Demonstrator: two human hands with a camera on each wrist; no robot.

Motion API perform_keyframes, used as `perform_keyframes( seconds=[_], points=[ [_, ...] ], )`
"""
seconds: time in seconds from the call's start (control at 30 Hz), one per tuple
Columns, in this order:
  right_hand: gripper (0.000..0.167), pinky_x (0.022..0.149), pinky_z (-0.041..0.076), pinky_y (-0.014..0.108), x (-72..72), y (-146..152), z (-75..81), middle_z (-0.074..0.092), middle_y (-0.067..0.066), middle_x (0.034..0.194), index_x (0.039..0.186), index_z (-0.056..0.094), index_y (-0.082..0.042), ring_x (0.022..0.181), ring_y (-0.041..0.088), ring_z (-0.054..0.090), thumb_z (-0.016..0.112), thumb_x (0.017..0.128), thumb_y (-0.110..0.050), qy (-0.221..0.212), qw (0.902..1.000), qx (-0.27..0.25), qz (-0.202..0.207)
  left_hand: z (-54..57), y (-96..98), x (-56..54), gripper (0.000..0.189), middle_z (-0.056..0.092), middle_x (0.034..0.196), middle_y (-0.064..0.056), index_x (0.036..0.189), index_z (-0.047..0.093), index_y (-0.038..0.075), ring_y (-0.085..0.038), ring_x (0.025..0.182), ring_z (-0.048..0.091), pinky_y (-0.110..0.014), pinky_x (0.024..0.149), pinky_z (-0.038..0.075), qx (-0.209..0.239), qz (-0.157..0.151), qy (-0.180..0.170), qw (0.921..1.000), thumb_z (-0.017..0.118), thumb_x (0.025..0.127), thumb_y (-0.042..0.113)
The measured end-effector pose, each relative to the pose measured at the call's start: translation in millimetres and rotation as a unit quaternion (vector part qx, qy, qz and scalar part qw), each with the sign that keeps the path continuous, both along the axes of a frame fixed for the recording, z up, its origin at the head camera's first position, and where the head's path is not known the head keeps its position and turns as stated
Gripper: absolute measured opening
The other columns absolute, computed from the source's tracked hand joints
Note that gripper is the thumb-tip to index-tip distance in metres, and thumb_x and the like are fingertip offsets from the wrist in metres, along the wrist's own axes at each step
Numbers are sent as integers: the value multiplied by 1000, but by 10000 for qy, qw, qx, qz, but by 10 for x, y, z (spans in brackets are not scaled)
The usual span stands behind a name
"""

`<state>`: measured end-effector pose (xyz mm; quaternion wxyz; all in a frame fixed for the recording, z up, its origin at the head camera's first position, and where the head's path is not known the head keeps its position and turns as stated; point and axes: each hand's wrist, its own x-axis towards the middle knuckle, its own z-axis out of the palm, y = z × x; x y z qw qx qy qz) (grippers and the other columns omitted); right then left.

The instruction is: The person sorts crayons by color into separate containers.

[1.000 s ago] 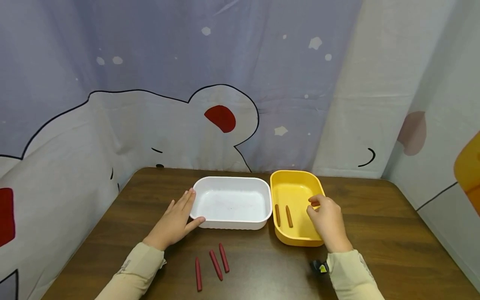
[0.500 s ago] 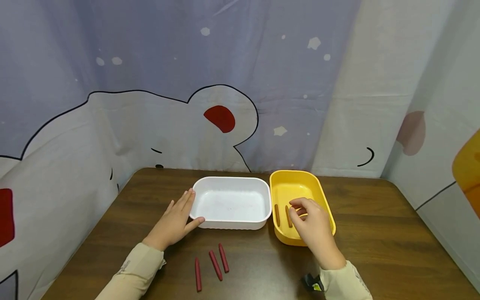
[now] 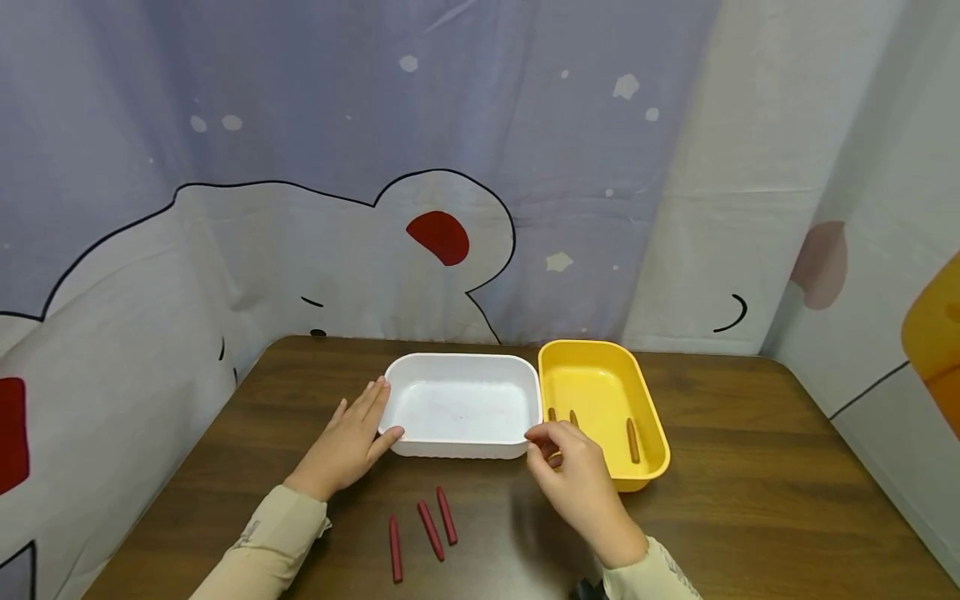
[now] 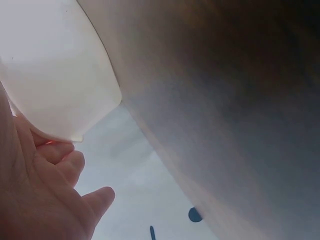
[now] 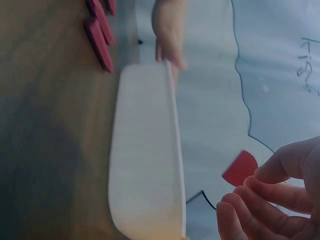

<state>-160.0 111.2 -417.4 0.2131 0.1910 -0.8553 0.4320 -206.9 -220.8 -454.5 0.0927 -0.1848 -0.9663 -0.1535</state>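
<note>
A white plastic tray [image 3: 465, 408] lies on the table, its left rim under the straight fingers of my left hand [image 3: 341, 454]. The left wrist view shows those fingers along the rim of the white tray [image 4: 55, 75]. My right hand [image 3: 581, 487] is over the gap between the white tray and a yellow tray [image 3: 654, 477], fingers loosely bent with nothing between them. Three brown crayons lie in the yellow tray; the crayon [image 3: 633, 440] on the right is in full view, the other two partly hidden by my right hand. Three dark red crayons [image 3: 431, 530] lie in front of the white tray.
The two trays stand side by side near the back of the brown wooden table [image 3: 750, 467]. Behind and beside it hangs a printed cloth [image 3: 337, 250]. A dark object [image 3: 588, 590] shows by my right sleeve.
My right hand has moved left and toward me across the yellow tray, uncovering the crayon on its right. My left hand stays on the white tray's rim.
</note>
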Motion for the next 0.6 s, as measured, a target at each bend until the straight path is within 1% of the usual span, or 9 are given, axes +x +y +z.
perform_keyframes(
  seconds=[0.17, 0.3, 0.43, 0.6],
  points=[
    [12, 61, 54, 21, 27, -139, -75, 62, -7, 80, 89, 72, -5, 70, 4, 58, 72, 82, 5, -185, 9995, 158, 202, 10, 5, 5, 73, 24, 165, -20, 156, 28, -6, -37, 152, 23, -65, 118, 20, 42, 24, -18, 10000, 49, 107, 43],
    [11, 62, 53, 20, 43, -246, -121, 62, -6, 81, 89, 72, -6, 70, 5, 57, 71, 83, 4, -322, 9983, 310, 373, 10, 5, 8, 72, 24, 164, -20, 156, 28, -7, -38, 151, 23, -64, 118, 20, 49, 23, -20, 10000, 48, 107, 42],
    [10, 62, 53, 21, 58, -340, -176, 65, -2, 83, 91, 72, -4, 71, 6, 58, 70, 84, 3, -546, 9956, 390, 660, 3, 5, 4, 72, 24, 164, -20, 156, 28, -6, -38, 151, 24, -63, 119, 20, 33, 27, -12, 10000, 48, 107, 43],
    [10, 64, 55, 23, 59, -446, -273, 69, 4, 86, 95, 70, 0, 72, 5, 61, 70, 85, 1, -926, 9882, 507, 1109, 2, 6, 2, 72, 24, 164, -20, 156, 28, -7, -38, 151, 24, -63, 119, 20, 21, 37, 0, 10000, 48, 107, 43]
  ],
)
